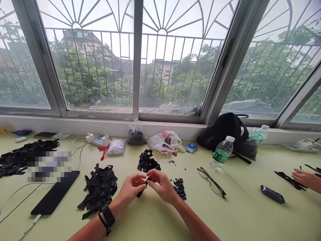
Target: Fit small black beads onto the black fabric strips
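Black strip sits above the worktop, pinched between left hand and right hand. Strip pile left, disc pile right: plenty unworked, probably. Smaller heap beyond may be done; can't confirm. Bottle label and red print on bag: unreadable.

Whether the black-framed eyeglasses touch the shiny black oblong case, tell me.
Apart: the head view shows green tabletop plainly between eyeglasses and case.

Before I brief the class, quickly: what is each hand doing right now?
Left hand: closed on a black fabric strip.
Right hand: fingertips pinching the same strip's upper end.
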`<state>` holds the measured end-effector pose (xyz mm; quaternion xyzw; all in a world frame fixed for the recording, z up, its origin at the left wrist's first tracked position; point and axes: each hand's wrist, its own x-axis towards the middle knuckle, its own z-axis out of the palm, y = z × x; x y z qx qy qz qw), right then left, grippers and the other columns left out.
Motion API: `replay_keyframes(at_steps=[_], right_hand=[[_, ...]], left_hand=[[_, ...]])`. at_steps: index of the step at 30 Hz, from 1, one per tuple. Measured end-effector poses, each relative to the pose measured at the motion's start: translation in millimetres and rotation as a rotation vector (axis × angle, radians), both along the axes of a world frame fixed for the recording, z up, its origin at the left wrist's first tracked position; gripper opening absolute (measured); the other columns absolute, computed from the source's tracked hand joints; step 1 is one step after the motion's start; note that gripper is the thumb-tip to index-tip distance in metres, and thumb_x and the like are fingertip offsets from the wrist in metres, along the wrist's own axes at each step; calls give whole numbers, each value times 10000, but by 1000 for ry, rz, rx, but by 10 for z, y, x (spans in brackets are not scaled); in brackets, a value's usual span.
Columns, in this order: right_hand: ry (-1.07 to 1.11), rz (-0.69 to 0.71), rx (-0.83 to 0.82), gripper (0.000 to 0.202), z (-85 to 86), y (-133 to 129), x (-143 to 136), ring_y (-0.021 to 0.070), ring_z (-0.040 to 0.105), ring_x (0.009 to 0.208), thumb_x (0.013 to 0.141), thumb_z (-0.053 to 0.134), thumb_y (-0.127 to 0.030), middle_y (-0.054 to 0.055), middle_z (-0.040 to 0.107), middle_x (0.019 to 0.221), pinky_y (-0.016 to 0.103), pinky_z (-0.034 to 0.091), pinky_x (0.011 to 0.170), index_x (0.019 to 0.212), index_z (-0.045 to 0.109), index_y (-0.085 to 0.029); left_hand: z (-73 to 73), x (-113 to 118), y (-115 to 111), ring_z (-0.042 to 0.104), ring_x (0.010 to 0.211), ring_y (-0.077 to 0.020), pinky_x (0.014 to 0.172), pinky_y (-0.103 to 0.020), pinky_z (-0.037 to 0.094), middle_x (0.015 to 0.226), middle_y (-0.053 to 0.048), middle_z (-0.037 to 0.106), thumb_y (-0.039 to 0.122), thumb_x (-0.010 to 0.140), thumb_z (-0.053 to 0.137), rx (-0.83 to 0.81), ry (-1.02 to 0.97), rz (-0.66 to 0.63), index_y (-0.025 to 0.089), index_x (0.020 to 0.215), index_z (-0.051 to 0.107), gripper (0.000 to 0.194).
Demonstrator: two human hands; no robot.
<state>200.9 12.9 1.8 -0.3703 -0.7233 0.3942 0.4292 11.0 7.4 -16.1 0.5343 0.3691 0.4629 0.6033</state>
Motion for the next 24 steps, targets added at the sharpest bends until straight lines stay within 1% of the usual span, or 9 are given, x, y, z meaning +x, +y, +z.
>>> replay_keyframes(at_steps=[3, 6, 9, 11, 13, 15, 17, 20, 24], right_hand=[[26, 50, -6, 181, 19, -35, -18, 175, 664, 776, 888, 660, -354, 23, 692, 840, 296, 539, 735, 976, 651, -195], [-7, 94, -13, 194, 65, -70, -24, 183, 680, 779, 878, 673, -371, 28, 713, 840, 301, 542, 733, 962, 669, -196], [-51, 63, -14, 219, 135, -18, 66, 190, 678, 790, 890, 650, -404, 36, 718, 839, 295, 532, 722, 947, 680, -195], [-86, -37, 12, 232, 182, 77, 221, 189, 666, 790, 901, 620, -413, 39, 714, 838, 283, 516, 700, 930, 685, -192], [-162, -181, 58, 231, 211, 195, 446, 186, 650, 757, 902, 592, -401, 38, 712, 822, 274, 493, 661, 916, 691, -193], [-324, -342, 109, 218, 209, 302, 699, 181, 613, 682, 883, 578, -377, 29, 694, 749, 270, 452, 608, 857, 698, -196], [-503, -414, 105, 171, 175, 375, 924, 181, 600, 663, 836, 596, -320, 24, 692, 715, 273, 432, 618, 780, 702, -199], [-655, -369, 28, 120, 101, 416, 1124, 178, 618, 678, 777, 613, -249, 26, 713, 742, 261, 412, 622, 747, 717, -198], [-709, -286, -13, 96, 48, 407, 1164, 182, 638, 722, 742, 642, -227, 31, 725, 787, 257, 422, 653, 765, 731, -199]], left_hand=[[-18, 28, 1, 680, 790, -213, 765, -309, 510, 851, -90, 770, 358, 729, 832, 65, 31, -21, 139, 965, 780, 326], [2, 38, -17, 670, 749, -217, 709, -301, 504, 812, -93, 765, 377, 762, 791, 118, 94, -14, 125, 864, 792, 272], [32, 38, -35, 669, 739, -218, 695, -298, 503, 785, -86, 759, 358, 764, 774, 135, 132, 28, 135, 851, 793, 240], [41, 36, -39, 668, 727, -213, 680, -293, 502, 772, -81, 756, 345, 751, 776, 121, 145, 54, 142, 861, 792, 231], [40, 35, -38, 668, 720, -208, 679, -290, 504, 773, -80, 756, 344, 738, 784, 101, 147, 70, 145, 864, 790, 236], [36, 36, -37, 669, 718, -206, 680, -291, 508, 778, -81, 757, 353, 730, 791, 85, 139, 80, 145, 859, 789, 245], [32, 40, -40, 672, 720, -209, 677, -292, 511, 786, -85, 761, 361, 727, 795, 79, 138, 88, 145, 859, 788, 254], [36, 52, -52, 672, 723, -205, 671, -284, 511, 801, -86, 764, 361, 732, 797, 94, 151, 89, 145, 855, 790, 248], [67, 66, -72, 673, 726, -203, 679, -277, 514, 788, -79, 759, 328, 727, 799, 110, 145, 110, 145, 815, 787, 204]])
